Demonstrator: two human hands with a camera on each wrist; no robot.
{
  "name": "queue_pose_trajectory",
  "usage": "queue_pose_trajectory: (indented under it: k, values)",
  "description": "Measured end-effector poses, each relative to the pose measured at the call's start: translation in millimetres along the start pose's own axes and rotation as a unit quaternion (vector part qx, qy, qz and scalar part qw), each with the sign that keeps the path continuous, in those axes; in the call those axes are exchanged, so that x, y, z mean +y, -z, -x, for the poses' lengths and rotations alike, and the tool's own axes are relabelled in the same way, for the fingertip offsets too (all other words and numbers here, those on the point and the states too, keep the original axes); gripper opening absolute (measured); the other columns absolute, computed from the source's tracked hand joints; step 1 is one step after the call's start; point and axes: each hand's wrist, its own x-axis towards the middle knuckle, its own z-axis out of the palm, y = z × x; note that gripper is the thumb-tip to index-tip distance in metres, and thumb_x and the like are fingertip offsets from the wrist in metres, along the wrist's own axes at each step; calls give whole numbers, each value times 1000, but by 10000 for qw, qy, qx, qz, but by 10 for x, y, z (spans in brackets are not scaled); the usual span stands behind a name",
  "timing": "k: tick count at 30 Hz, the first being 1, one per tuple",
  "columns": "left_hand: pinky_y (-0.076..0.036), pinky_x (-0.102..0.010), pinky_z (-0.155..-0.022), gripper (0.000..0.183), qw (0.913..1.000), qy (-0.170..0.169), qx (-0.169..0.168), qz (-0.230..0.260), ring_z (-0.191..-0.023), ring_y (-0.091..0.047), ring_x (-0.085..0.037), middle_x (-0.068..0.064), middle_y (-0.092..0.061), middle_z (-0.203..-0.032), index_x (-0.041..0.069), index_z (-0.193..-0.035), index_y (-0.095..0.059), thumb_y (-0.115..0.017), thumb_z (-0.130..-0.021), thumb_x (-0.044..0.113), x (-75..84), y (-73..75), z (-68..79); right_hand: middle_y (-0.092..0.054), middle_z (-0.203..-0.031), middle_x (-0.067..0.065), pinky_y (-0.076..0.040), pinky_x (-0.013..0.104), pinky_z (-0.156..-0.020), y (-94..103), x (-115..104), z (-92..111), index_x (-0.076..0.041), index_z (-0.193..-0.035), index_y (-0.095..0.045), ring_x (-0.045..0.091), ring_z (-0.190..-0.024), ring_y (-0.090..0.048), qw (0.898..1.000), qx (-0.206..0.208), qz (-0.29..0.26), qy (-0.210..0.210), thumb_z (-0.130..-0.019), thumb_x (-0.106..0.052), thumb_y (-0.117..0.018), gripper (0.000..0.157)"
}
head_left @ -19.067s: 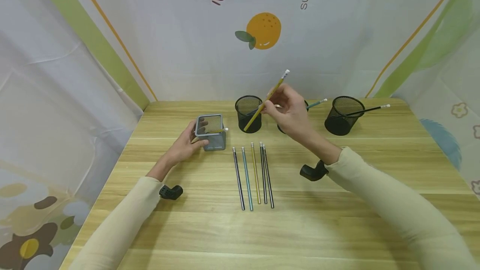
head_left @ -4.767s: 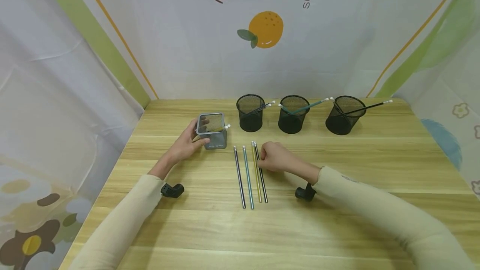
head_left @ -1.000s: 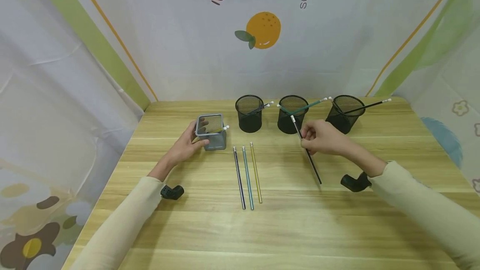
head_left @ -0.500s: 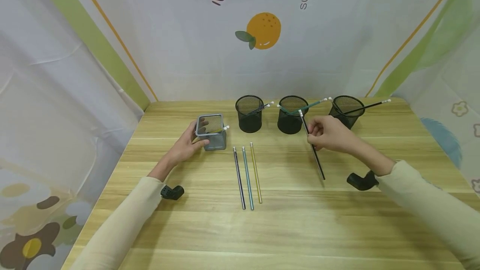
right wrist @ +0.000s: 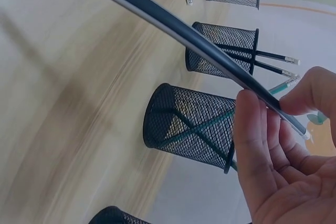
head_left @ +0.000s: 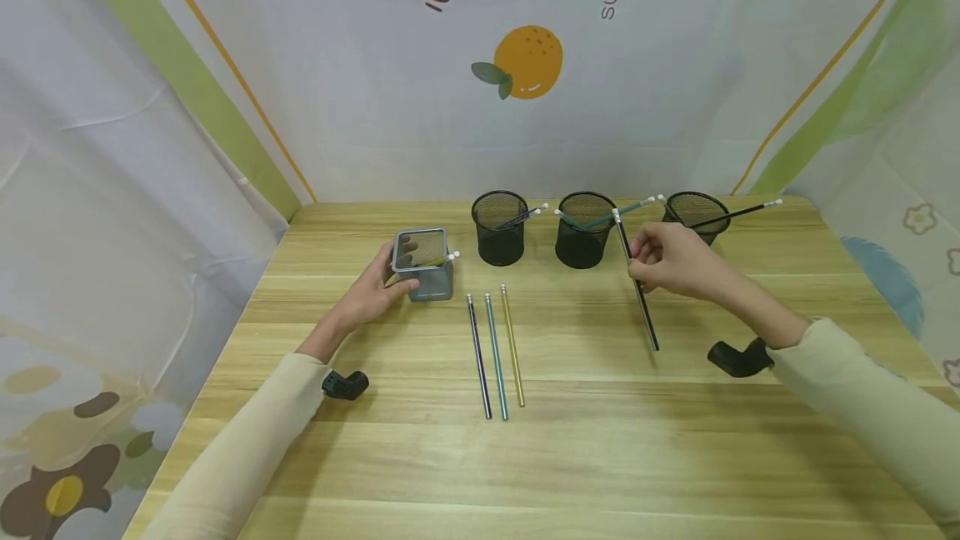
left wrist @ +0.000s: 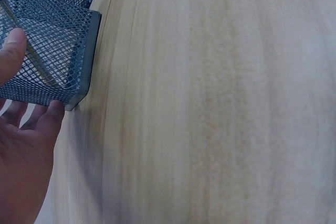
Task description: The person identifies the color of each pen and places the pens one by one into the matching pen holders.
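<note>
My left hand [head_left: 367, 298] grips the square grey mesh pen holder [head_left: 431, 283], fingers round its far left side and thumb on the front; yellow pencils [head_left: 433, 261] lean in it. My right hand [head_left: 678, 261] pinches a black pencil [head_left: 643, 307] between thumb and fingers, its white eraser end pointing up and away. The hand overlaps the rightmost round black mesh pen holder [head_left: 693, 208], where two black pencils [head_left: 738, 213] lean. In the right wrist view, the held black pencil [right wrist: 184, 32] crosses in front of the middle black pen holder [right wrist: 189, 124].
The middle pen holder [head_left: 580, 250] bears two teal pencils [head_left: 630, 210], the left black one [head_left: 500, 248] two dark pencils [head_left: 517, 217]. On the wooden table [head_left: 375, 457] lie a dark blue pencil [head_left: 480, 361], a teal pencil [head_left: 497, 361] and a yellow pencil [head_left: 513, 348], side by side.
Since the oldest frame, each pen holder has gained a pencil, and both black pencils have left the table. Lately my right hand has carried one rightward and away; my left hand has stayed put.
</note>
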Motion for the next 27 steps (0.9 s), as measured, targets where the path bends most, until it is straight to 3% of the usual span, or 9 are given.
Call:
queue_pose_trajectory:
  k: [13,22,27]
  values:
    - [-19,-59,-118,70,10000,-10,-12,1,-146,-26,-43,-21,-29,-159,3,-159,-20,-60,-101,-1,-1,-3,3,-62,-86,12,-60,31,-60,152,7,78,4,-102,-56,23,-68,-66,9997,214,38,131,-91,3,-62,12]
    - [-19,-58,-119,70,9999,-57,-5,90,-146,-27,-42,-23,-30,-159,1,-158,-20,-60,-101,-3,-9,-7,-4,-62,-85,14,-61,32,-57,332,139,120,6,-102,-56,19,-65,-66,9959,735,46,522,-93,7,-63,12]
    - [-18,-58,-119,70,9999,-56,3,105,-146,-26,-42,-23,-29,-159,1,-158,-20,-60,-100,-3,-12,-5,-5,-63,-85,16,-61,34,-59,443,111,150,7,-104,-55,19,-66,-67,9939,1008,-101,439,-93,7,-63,14]
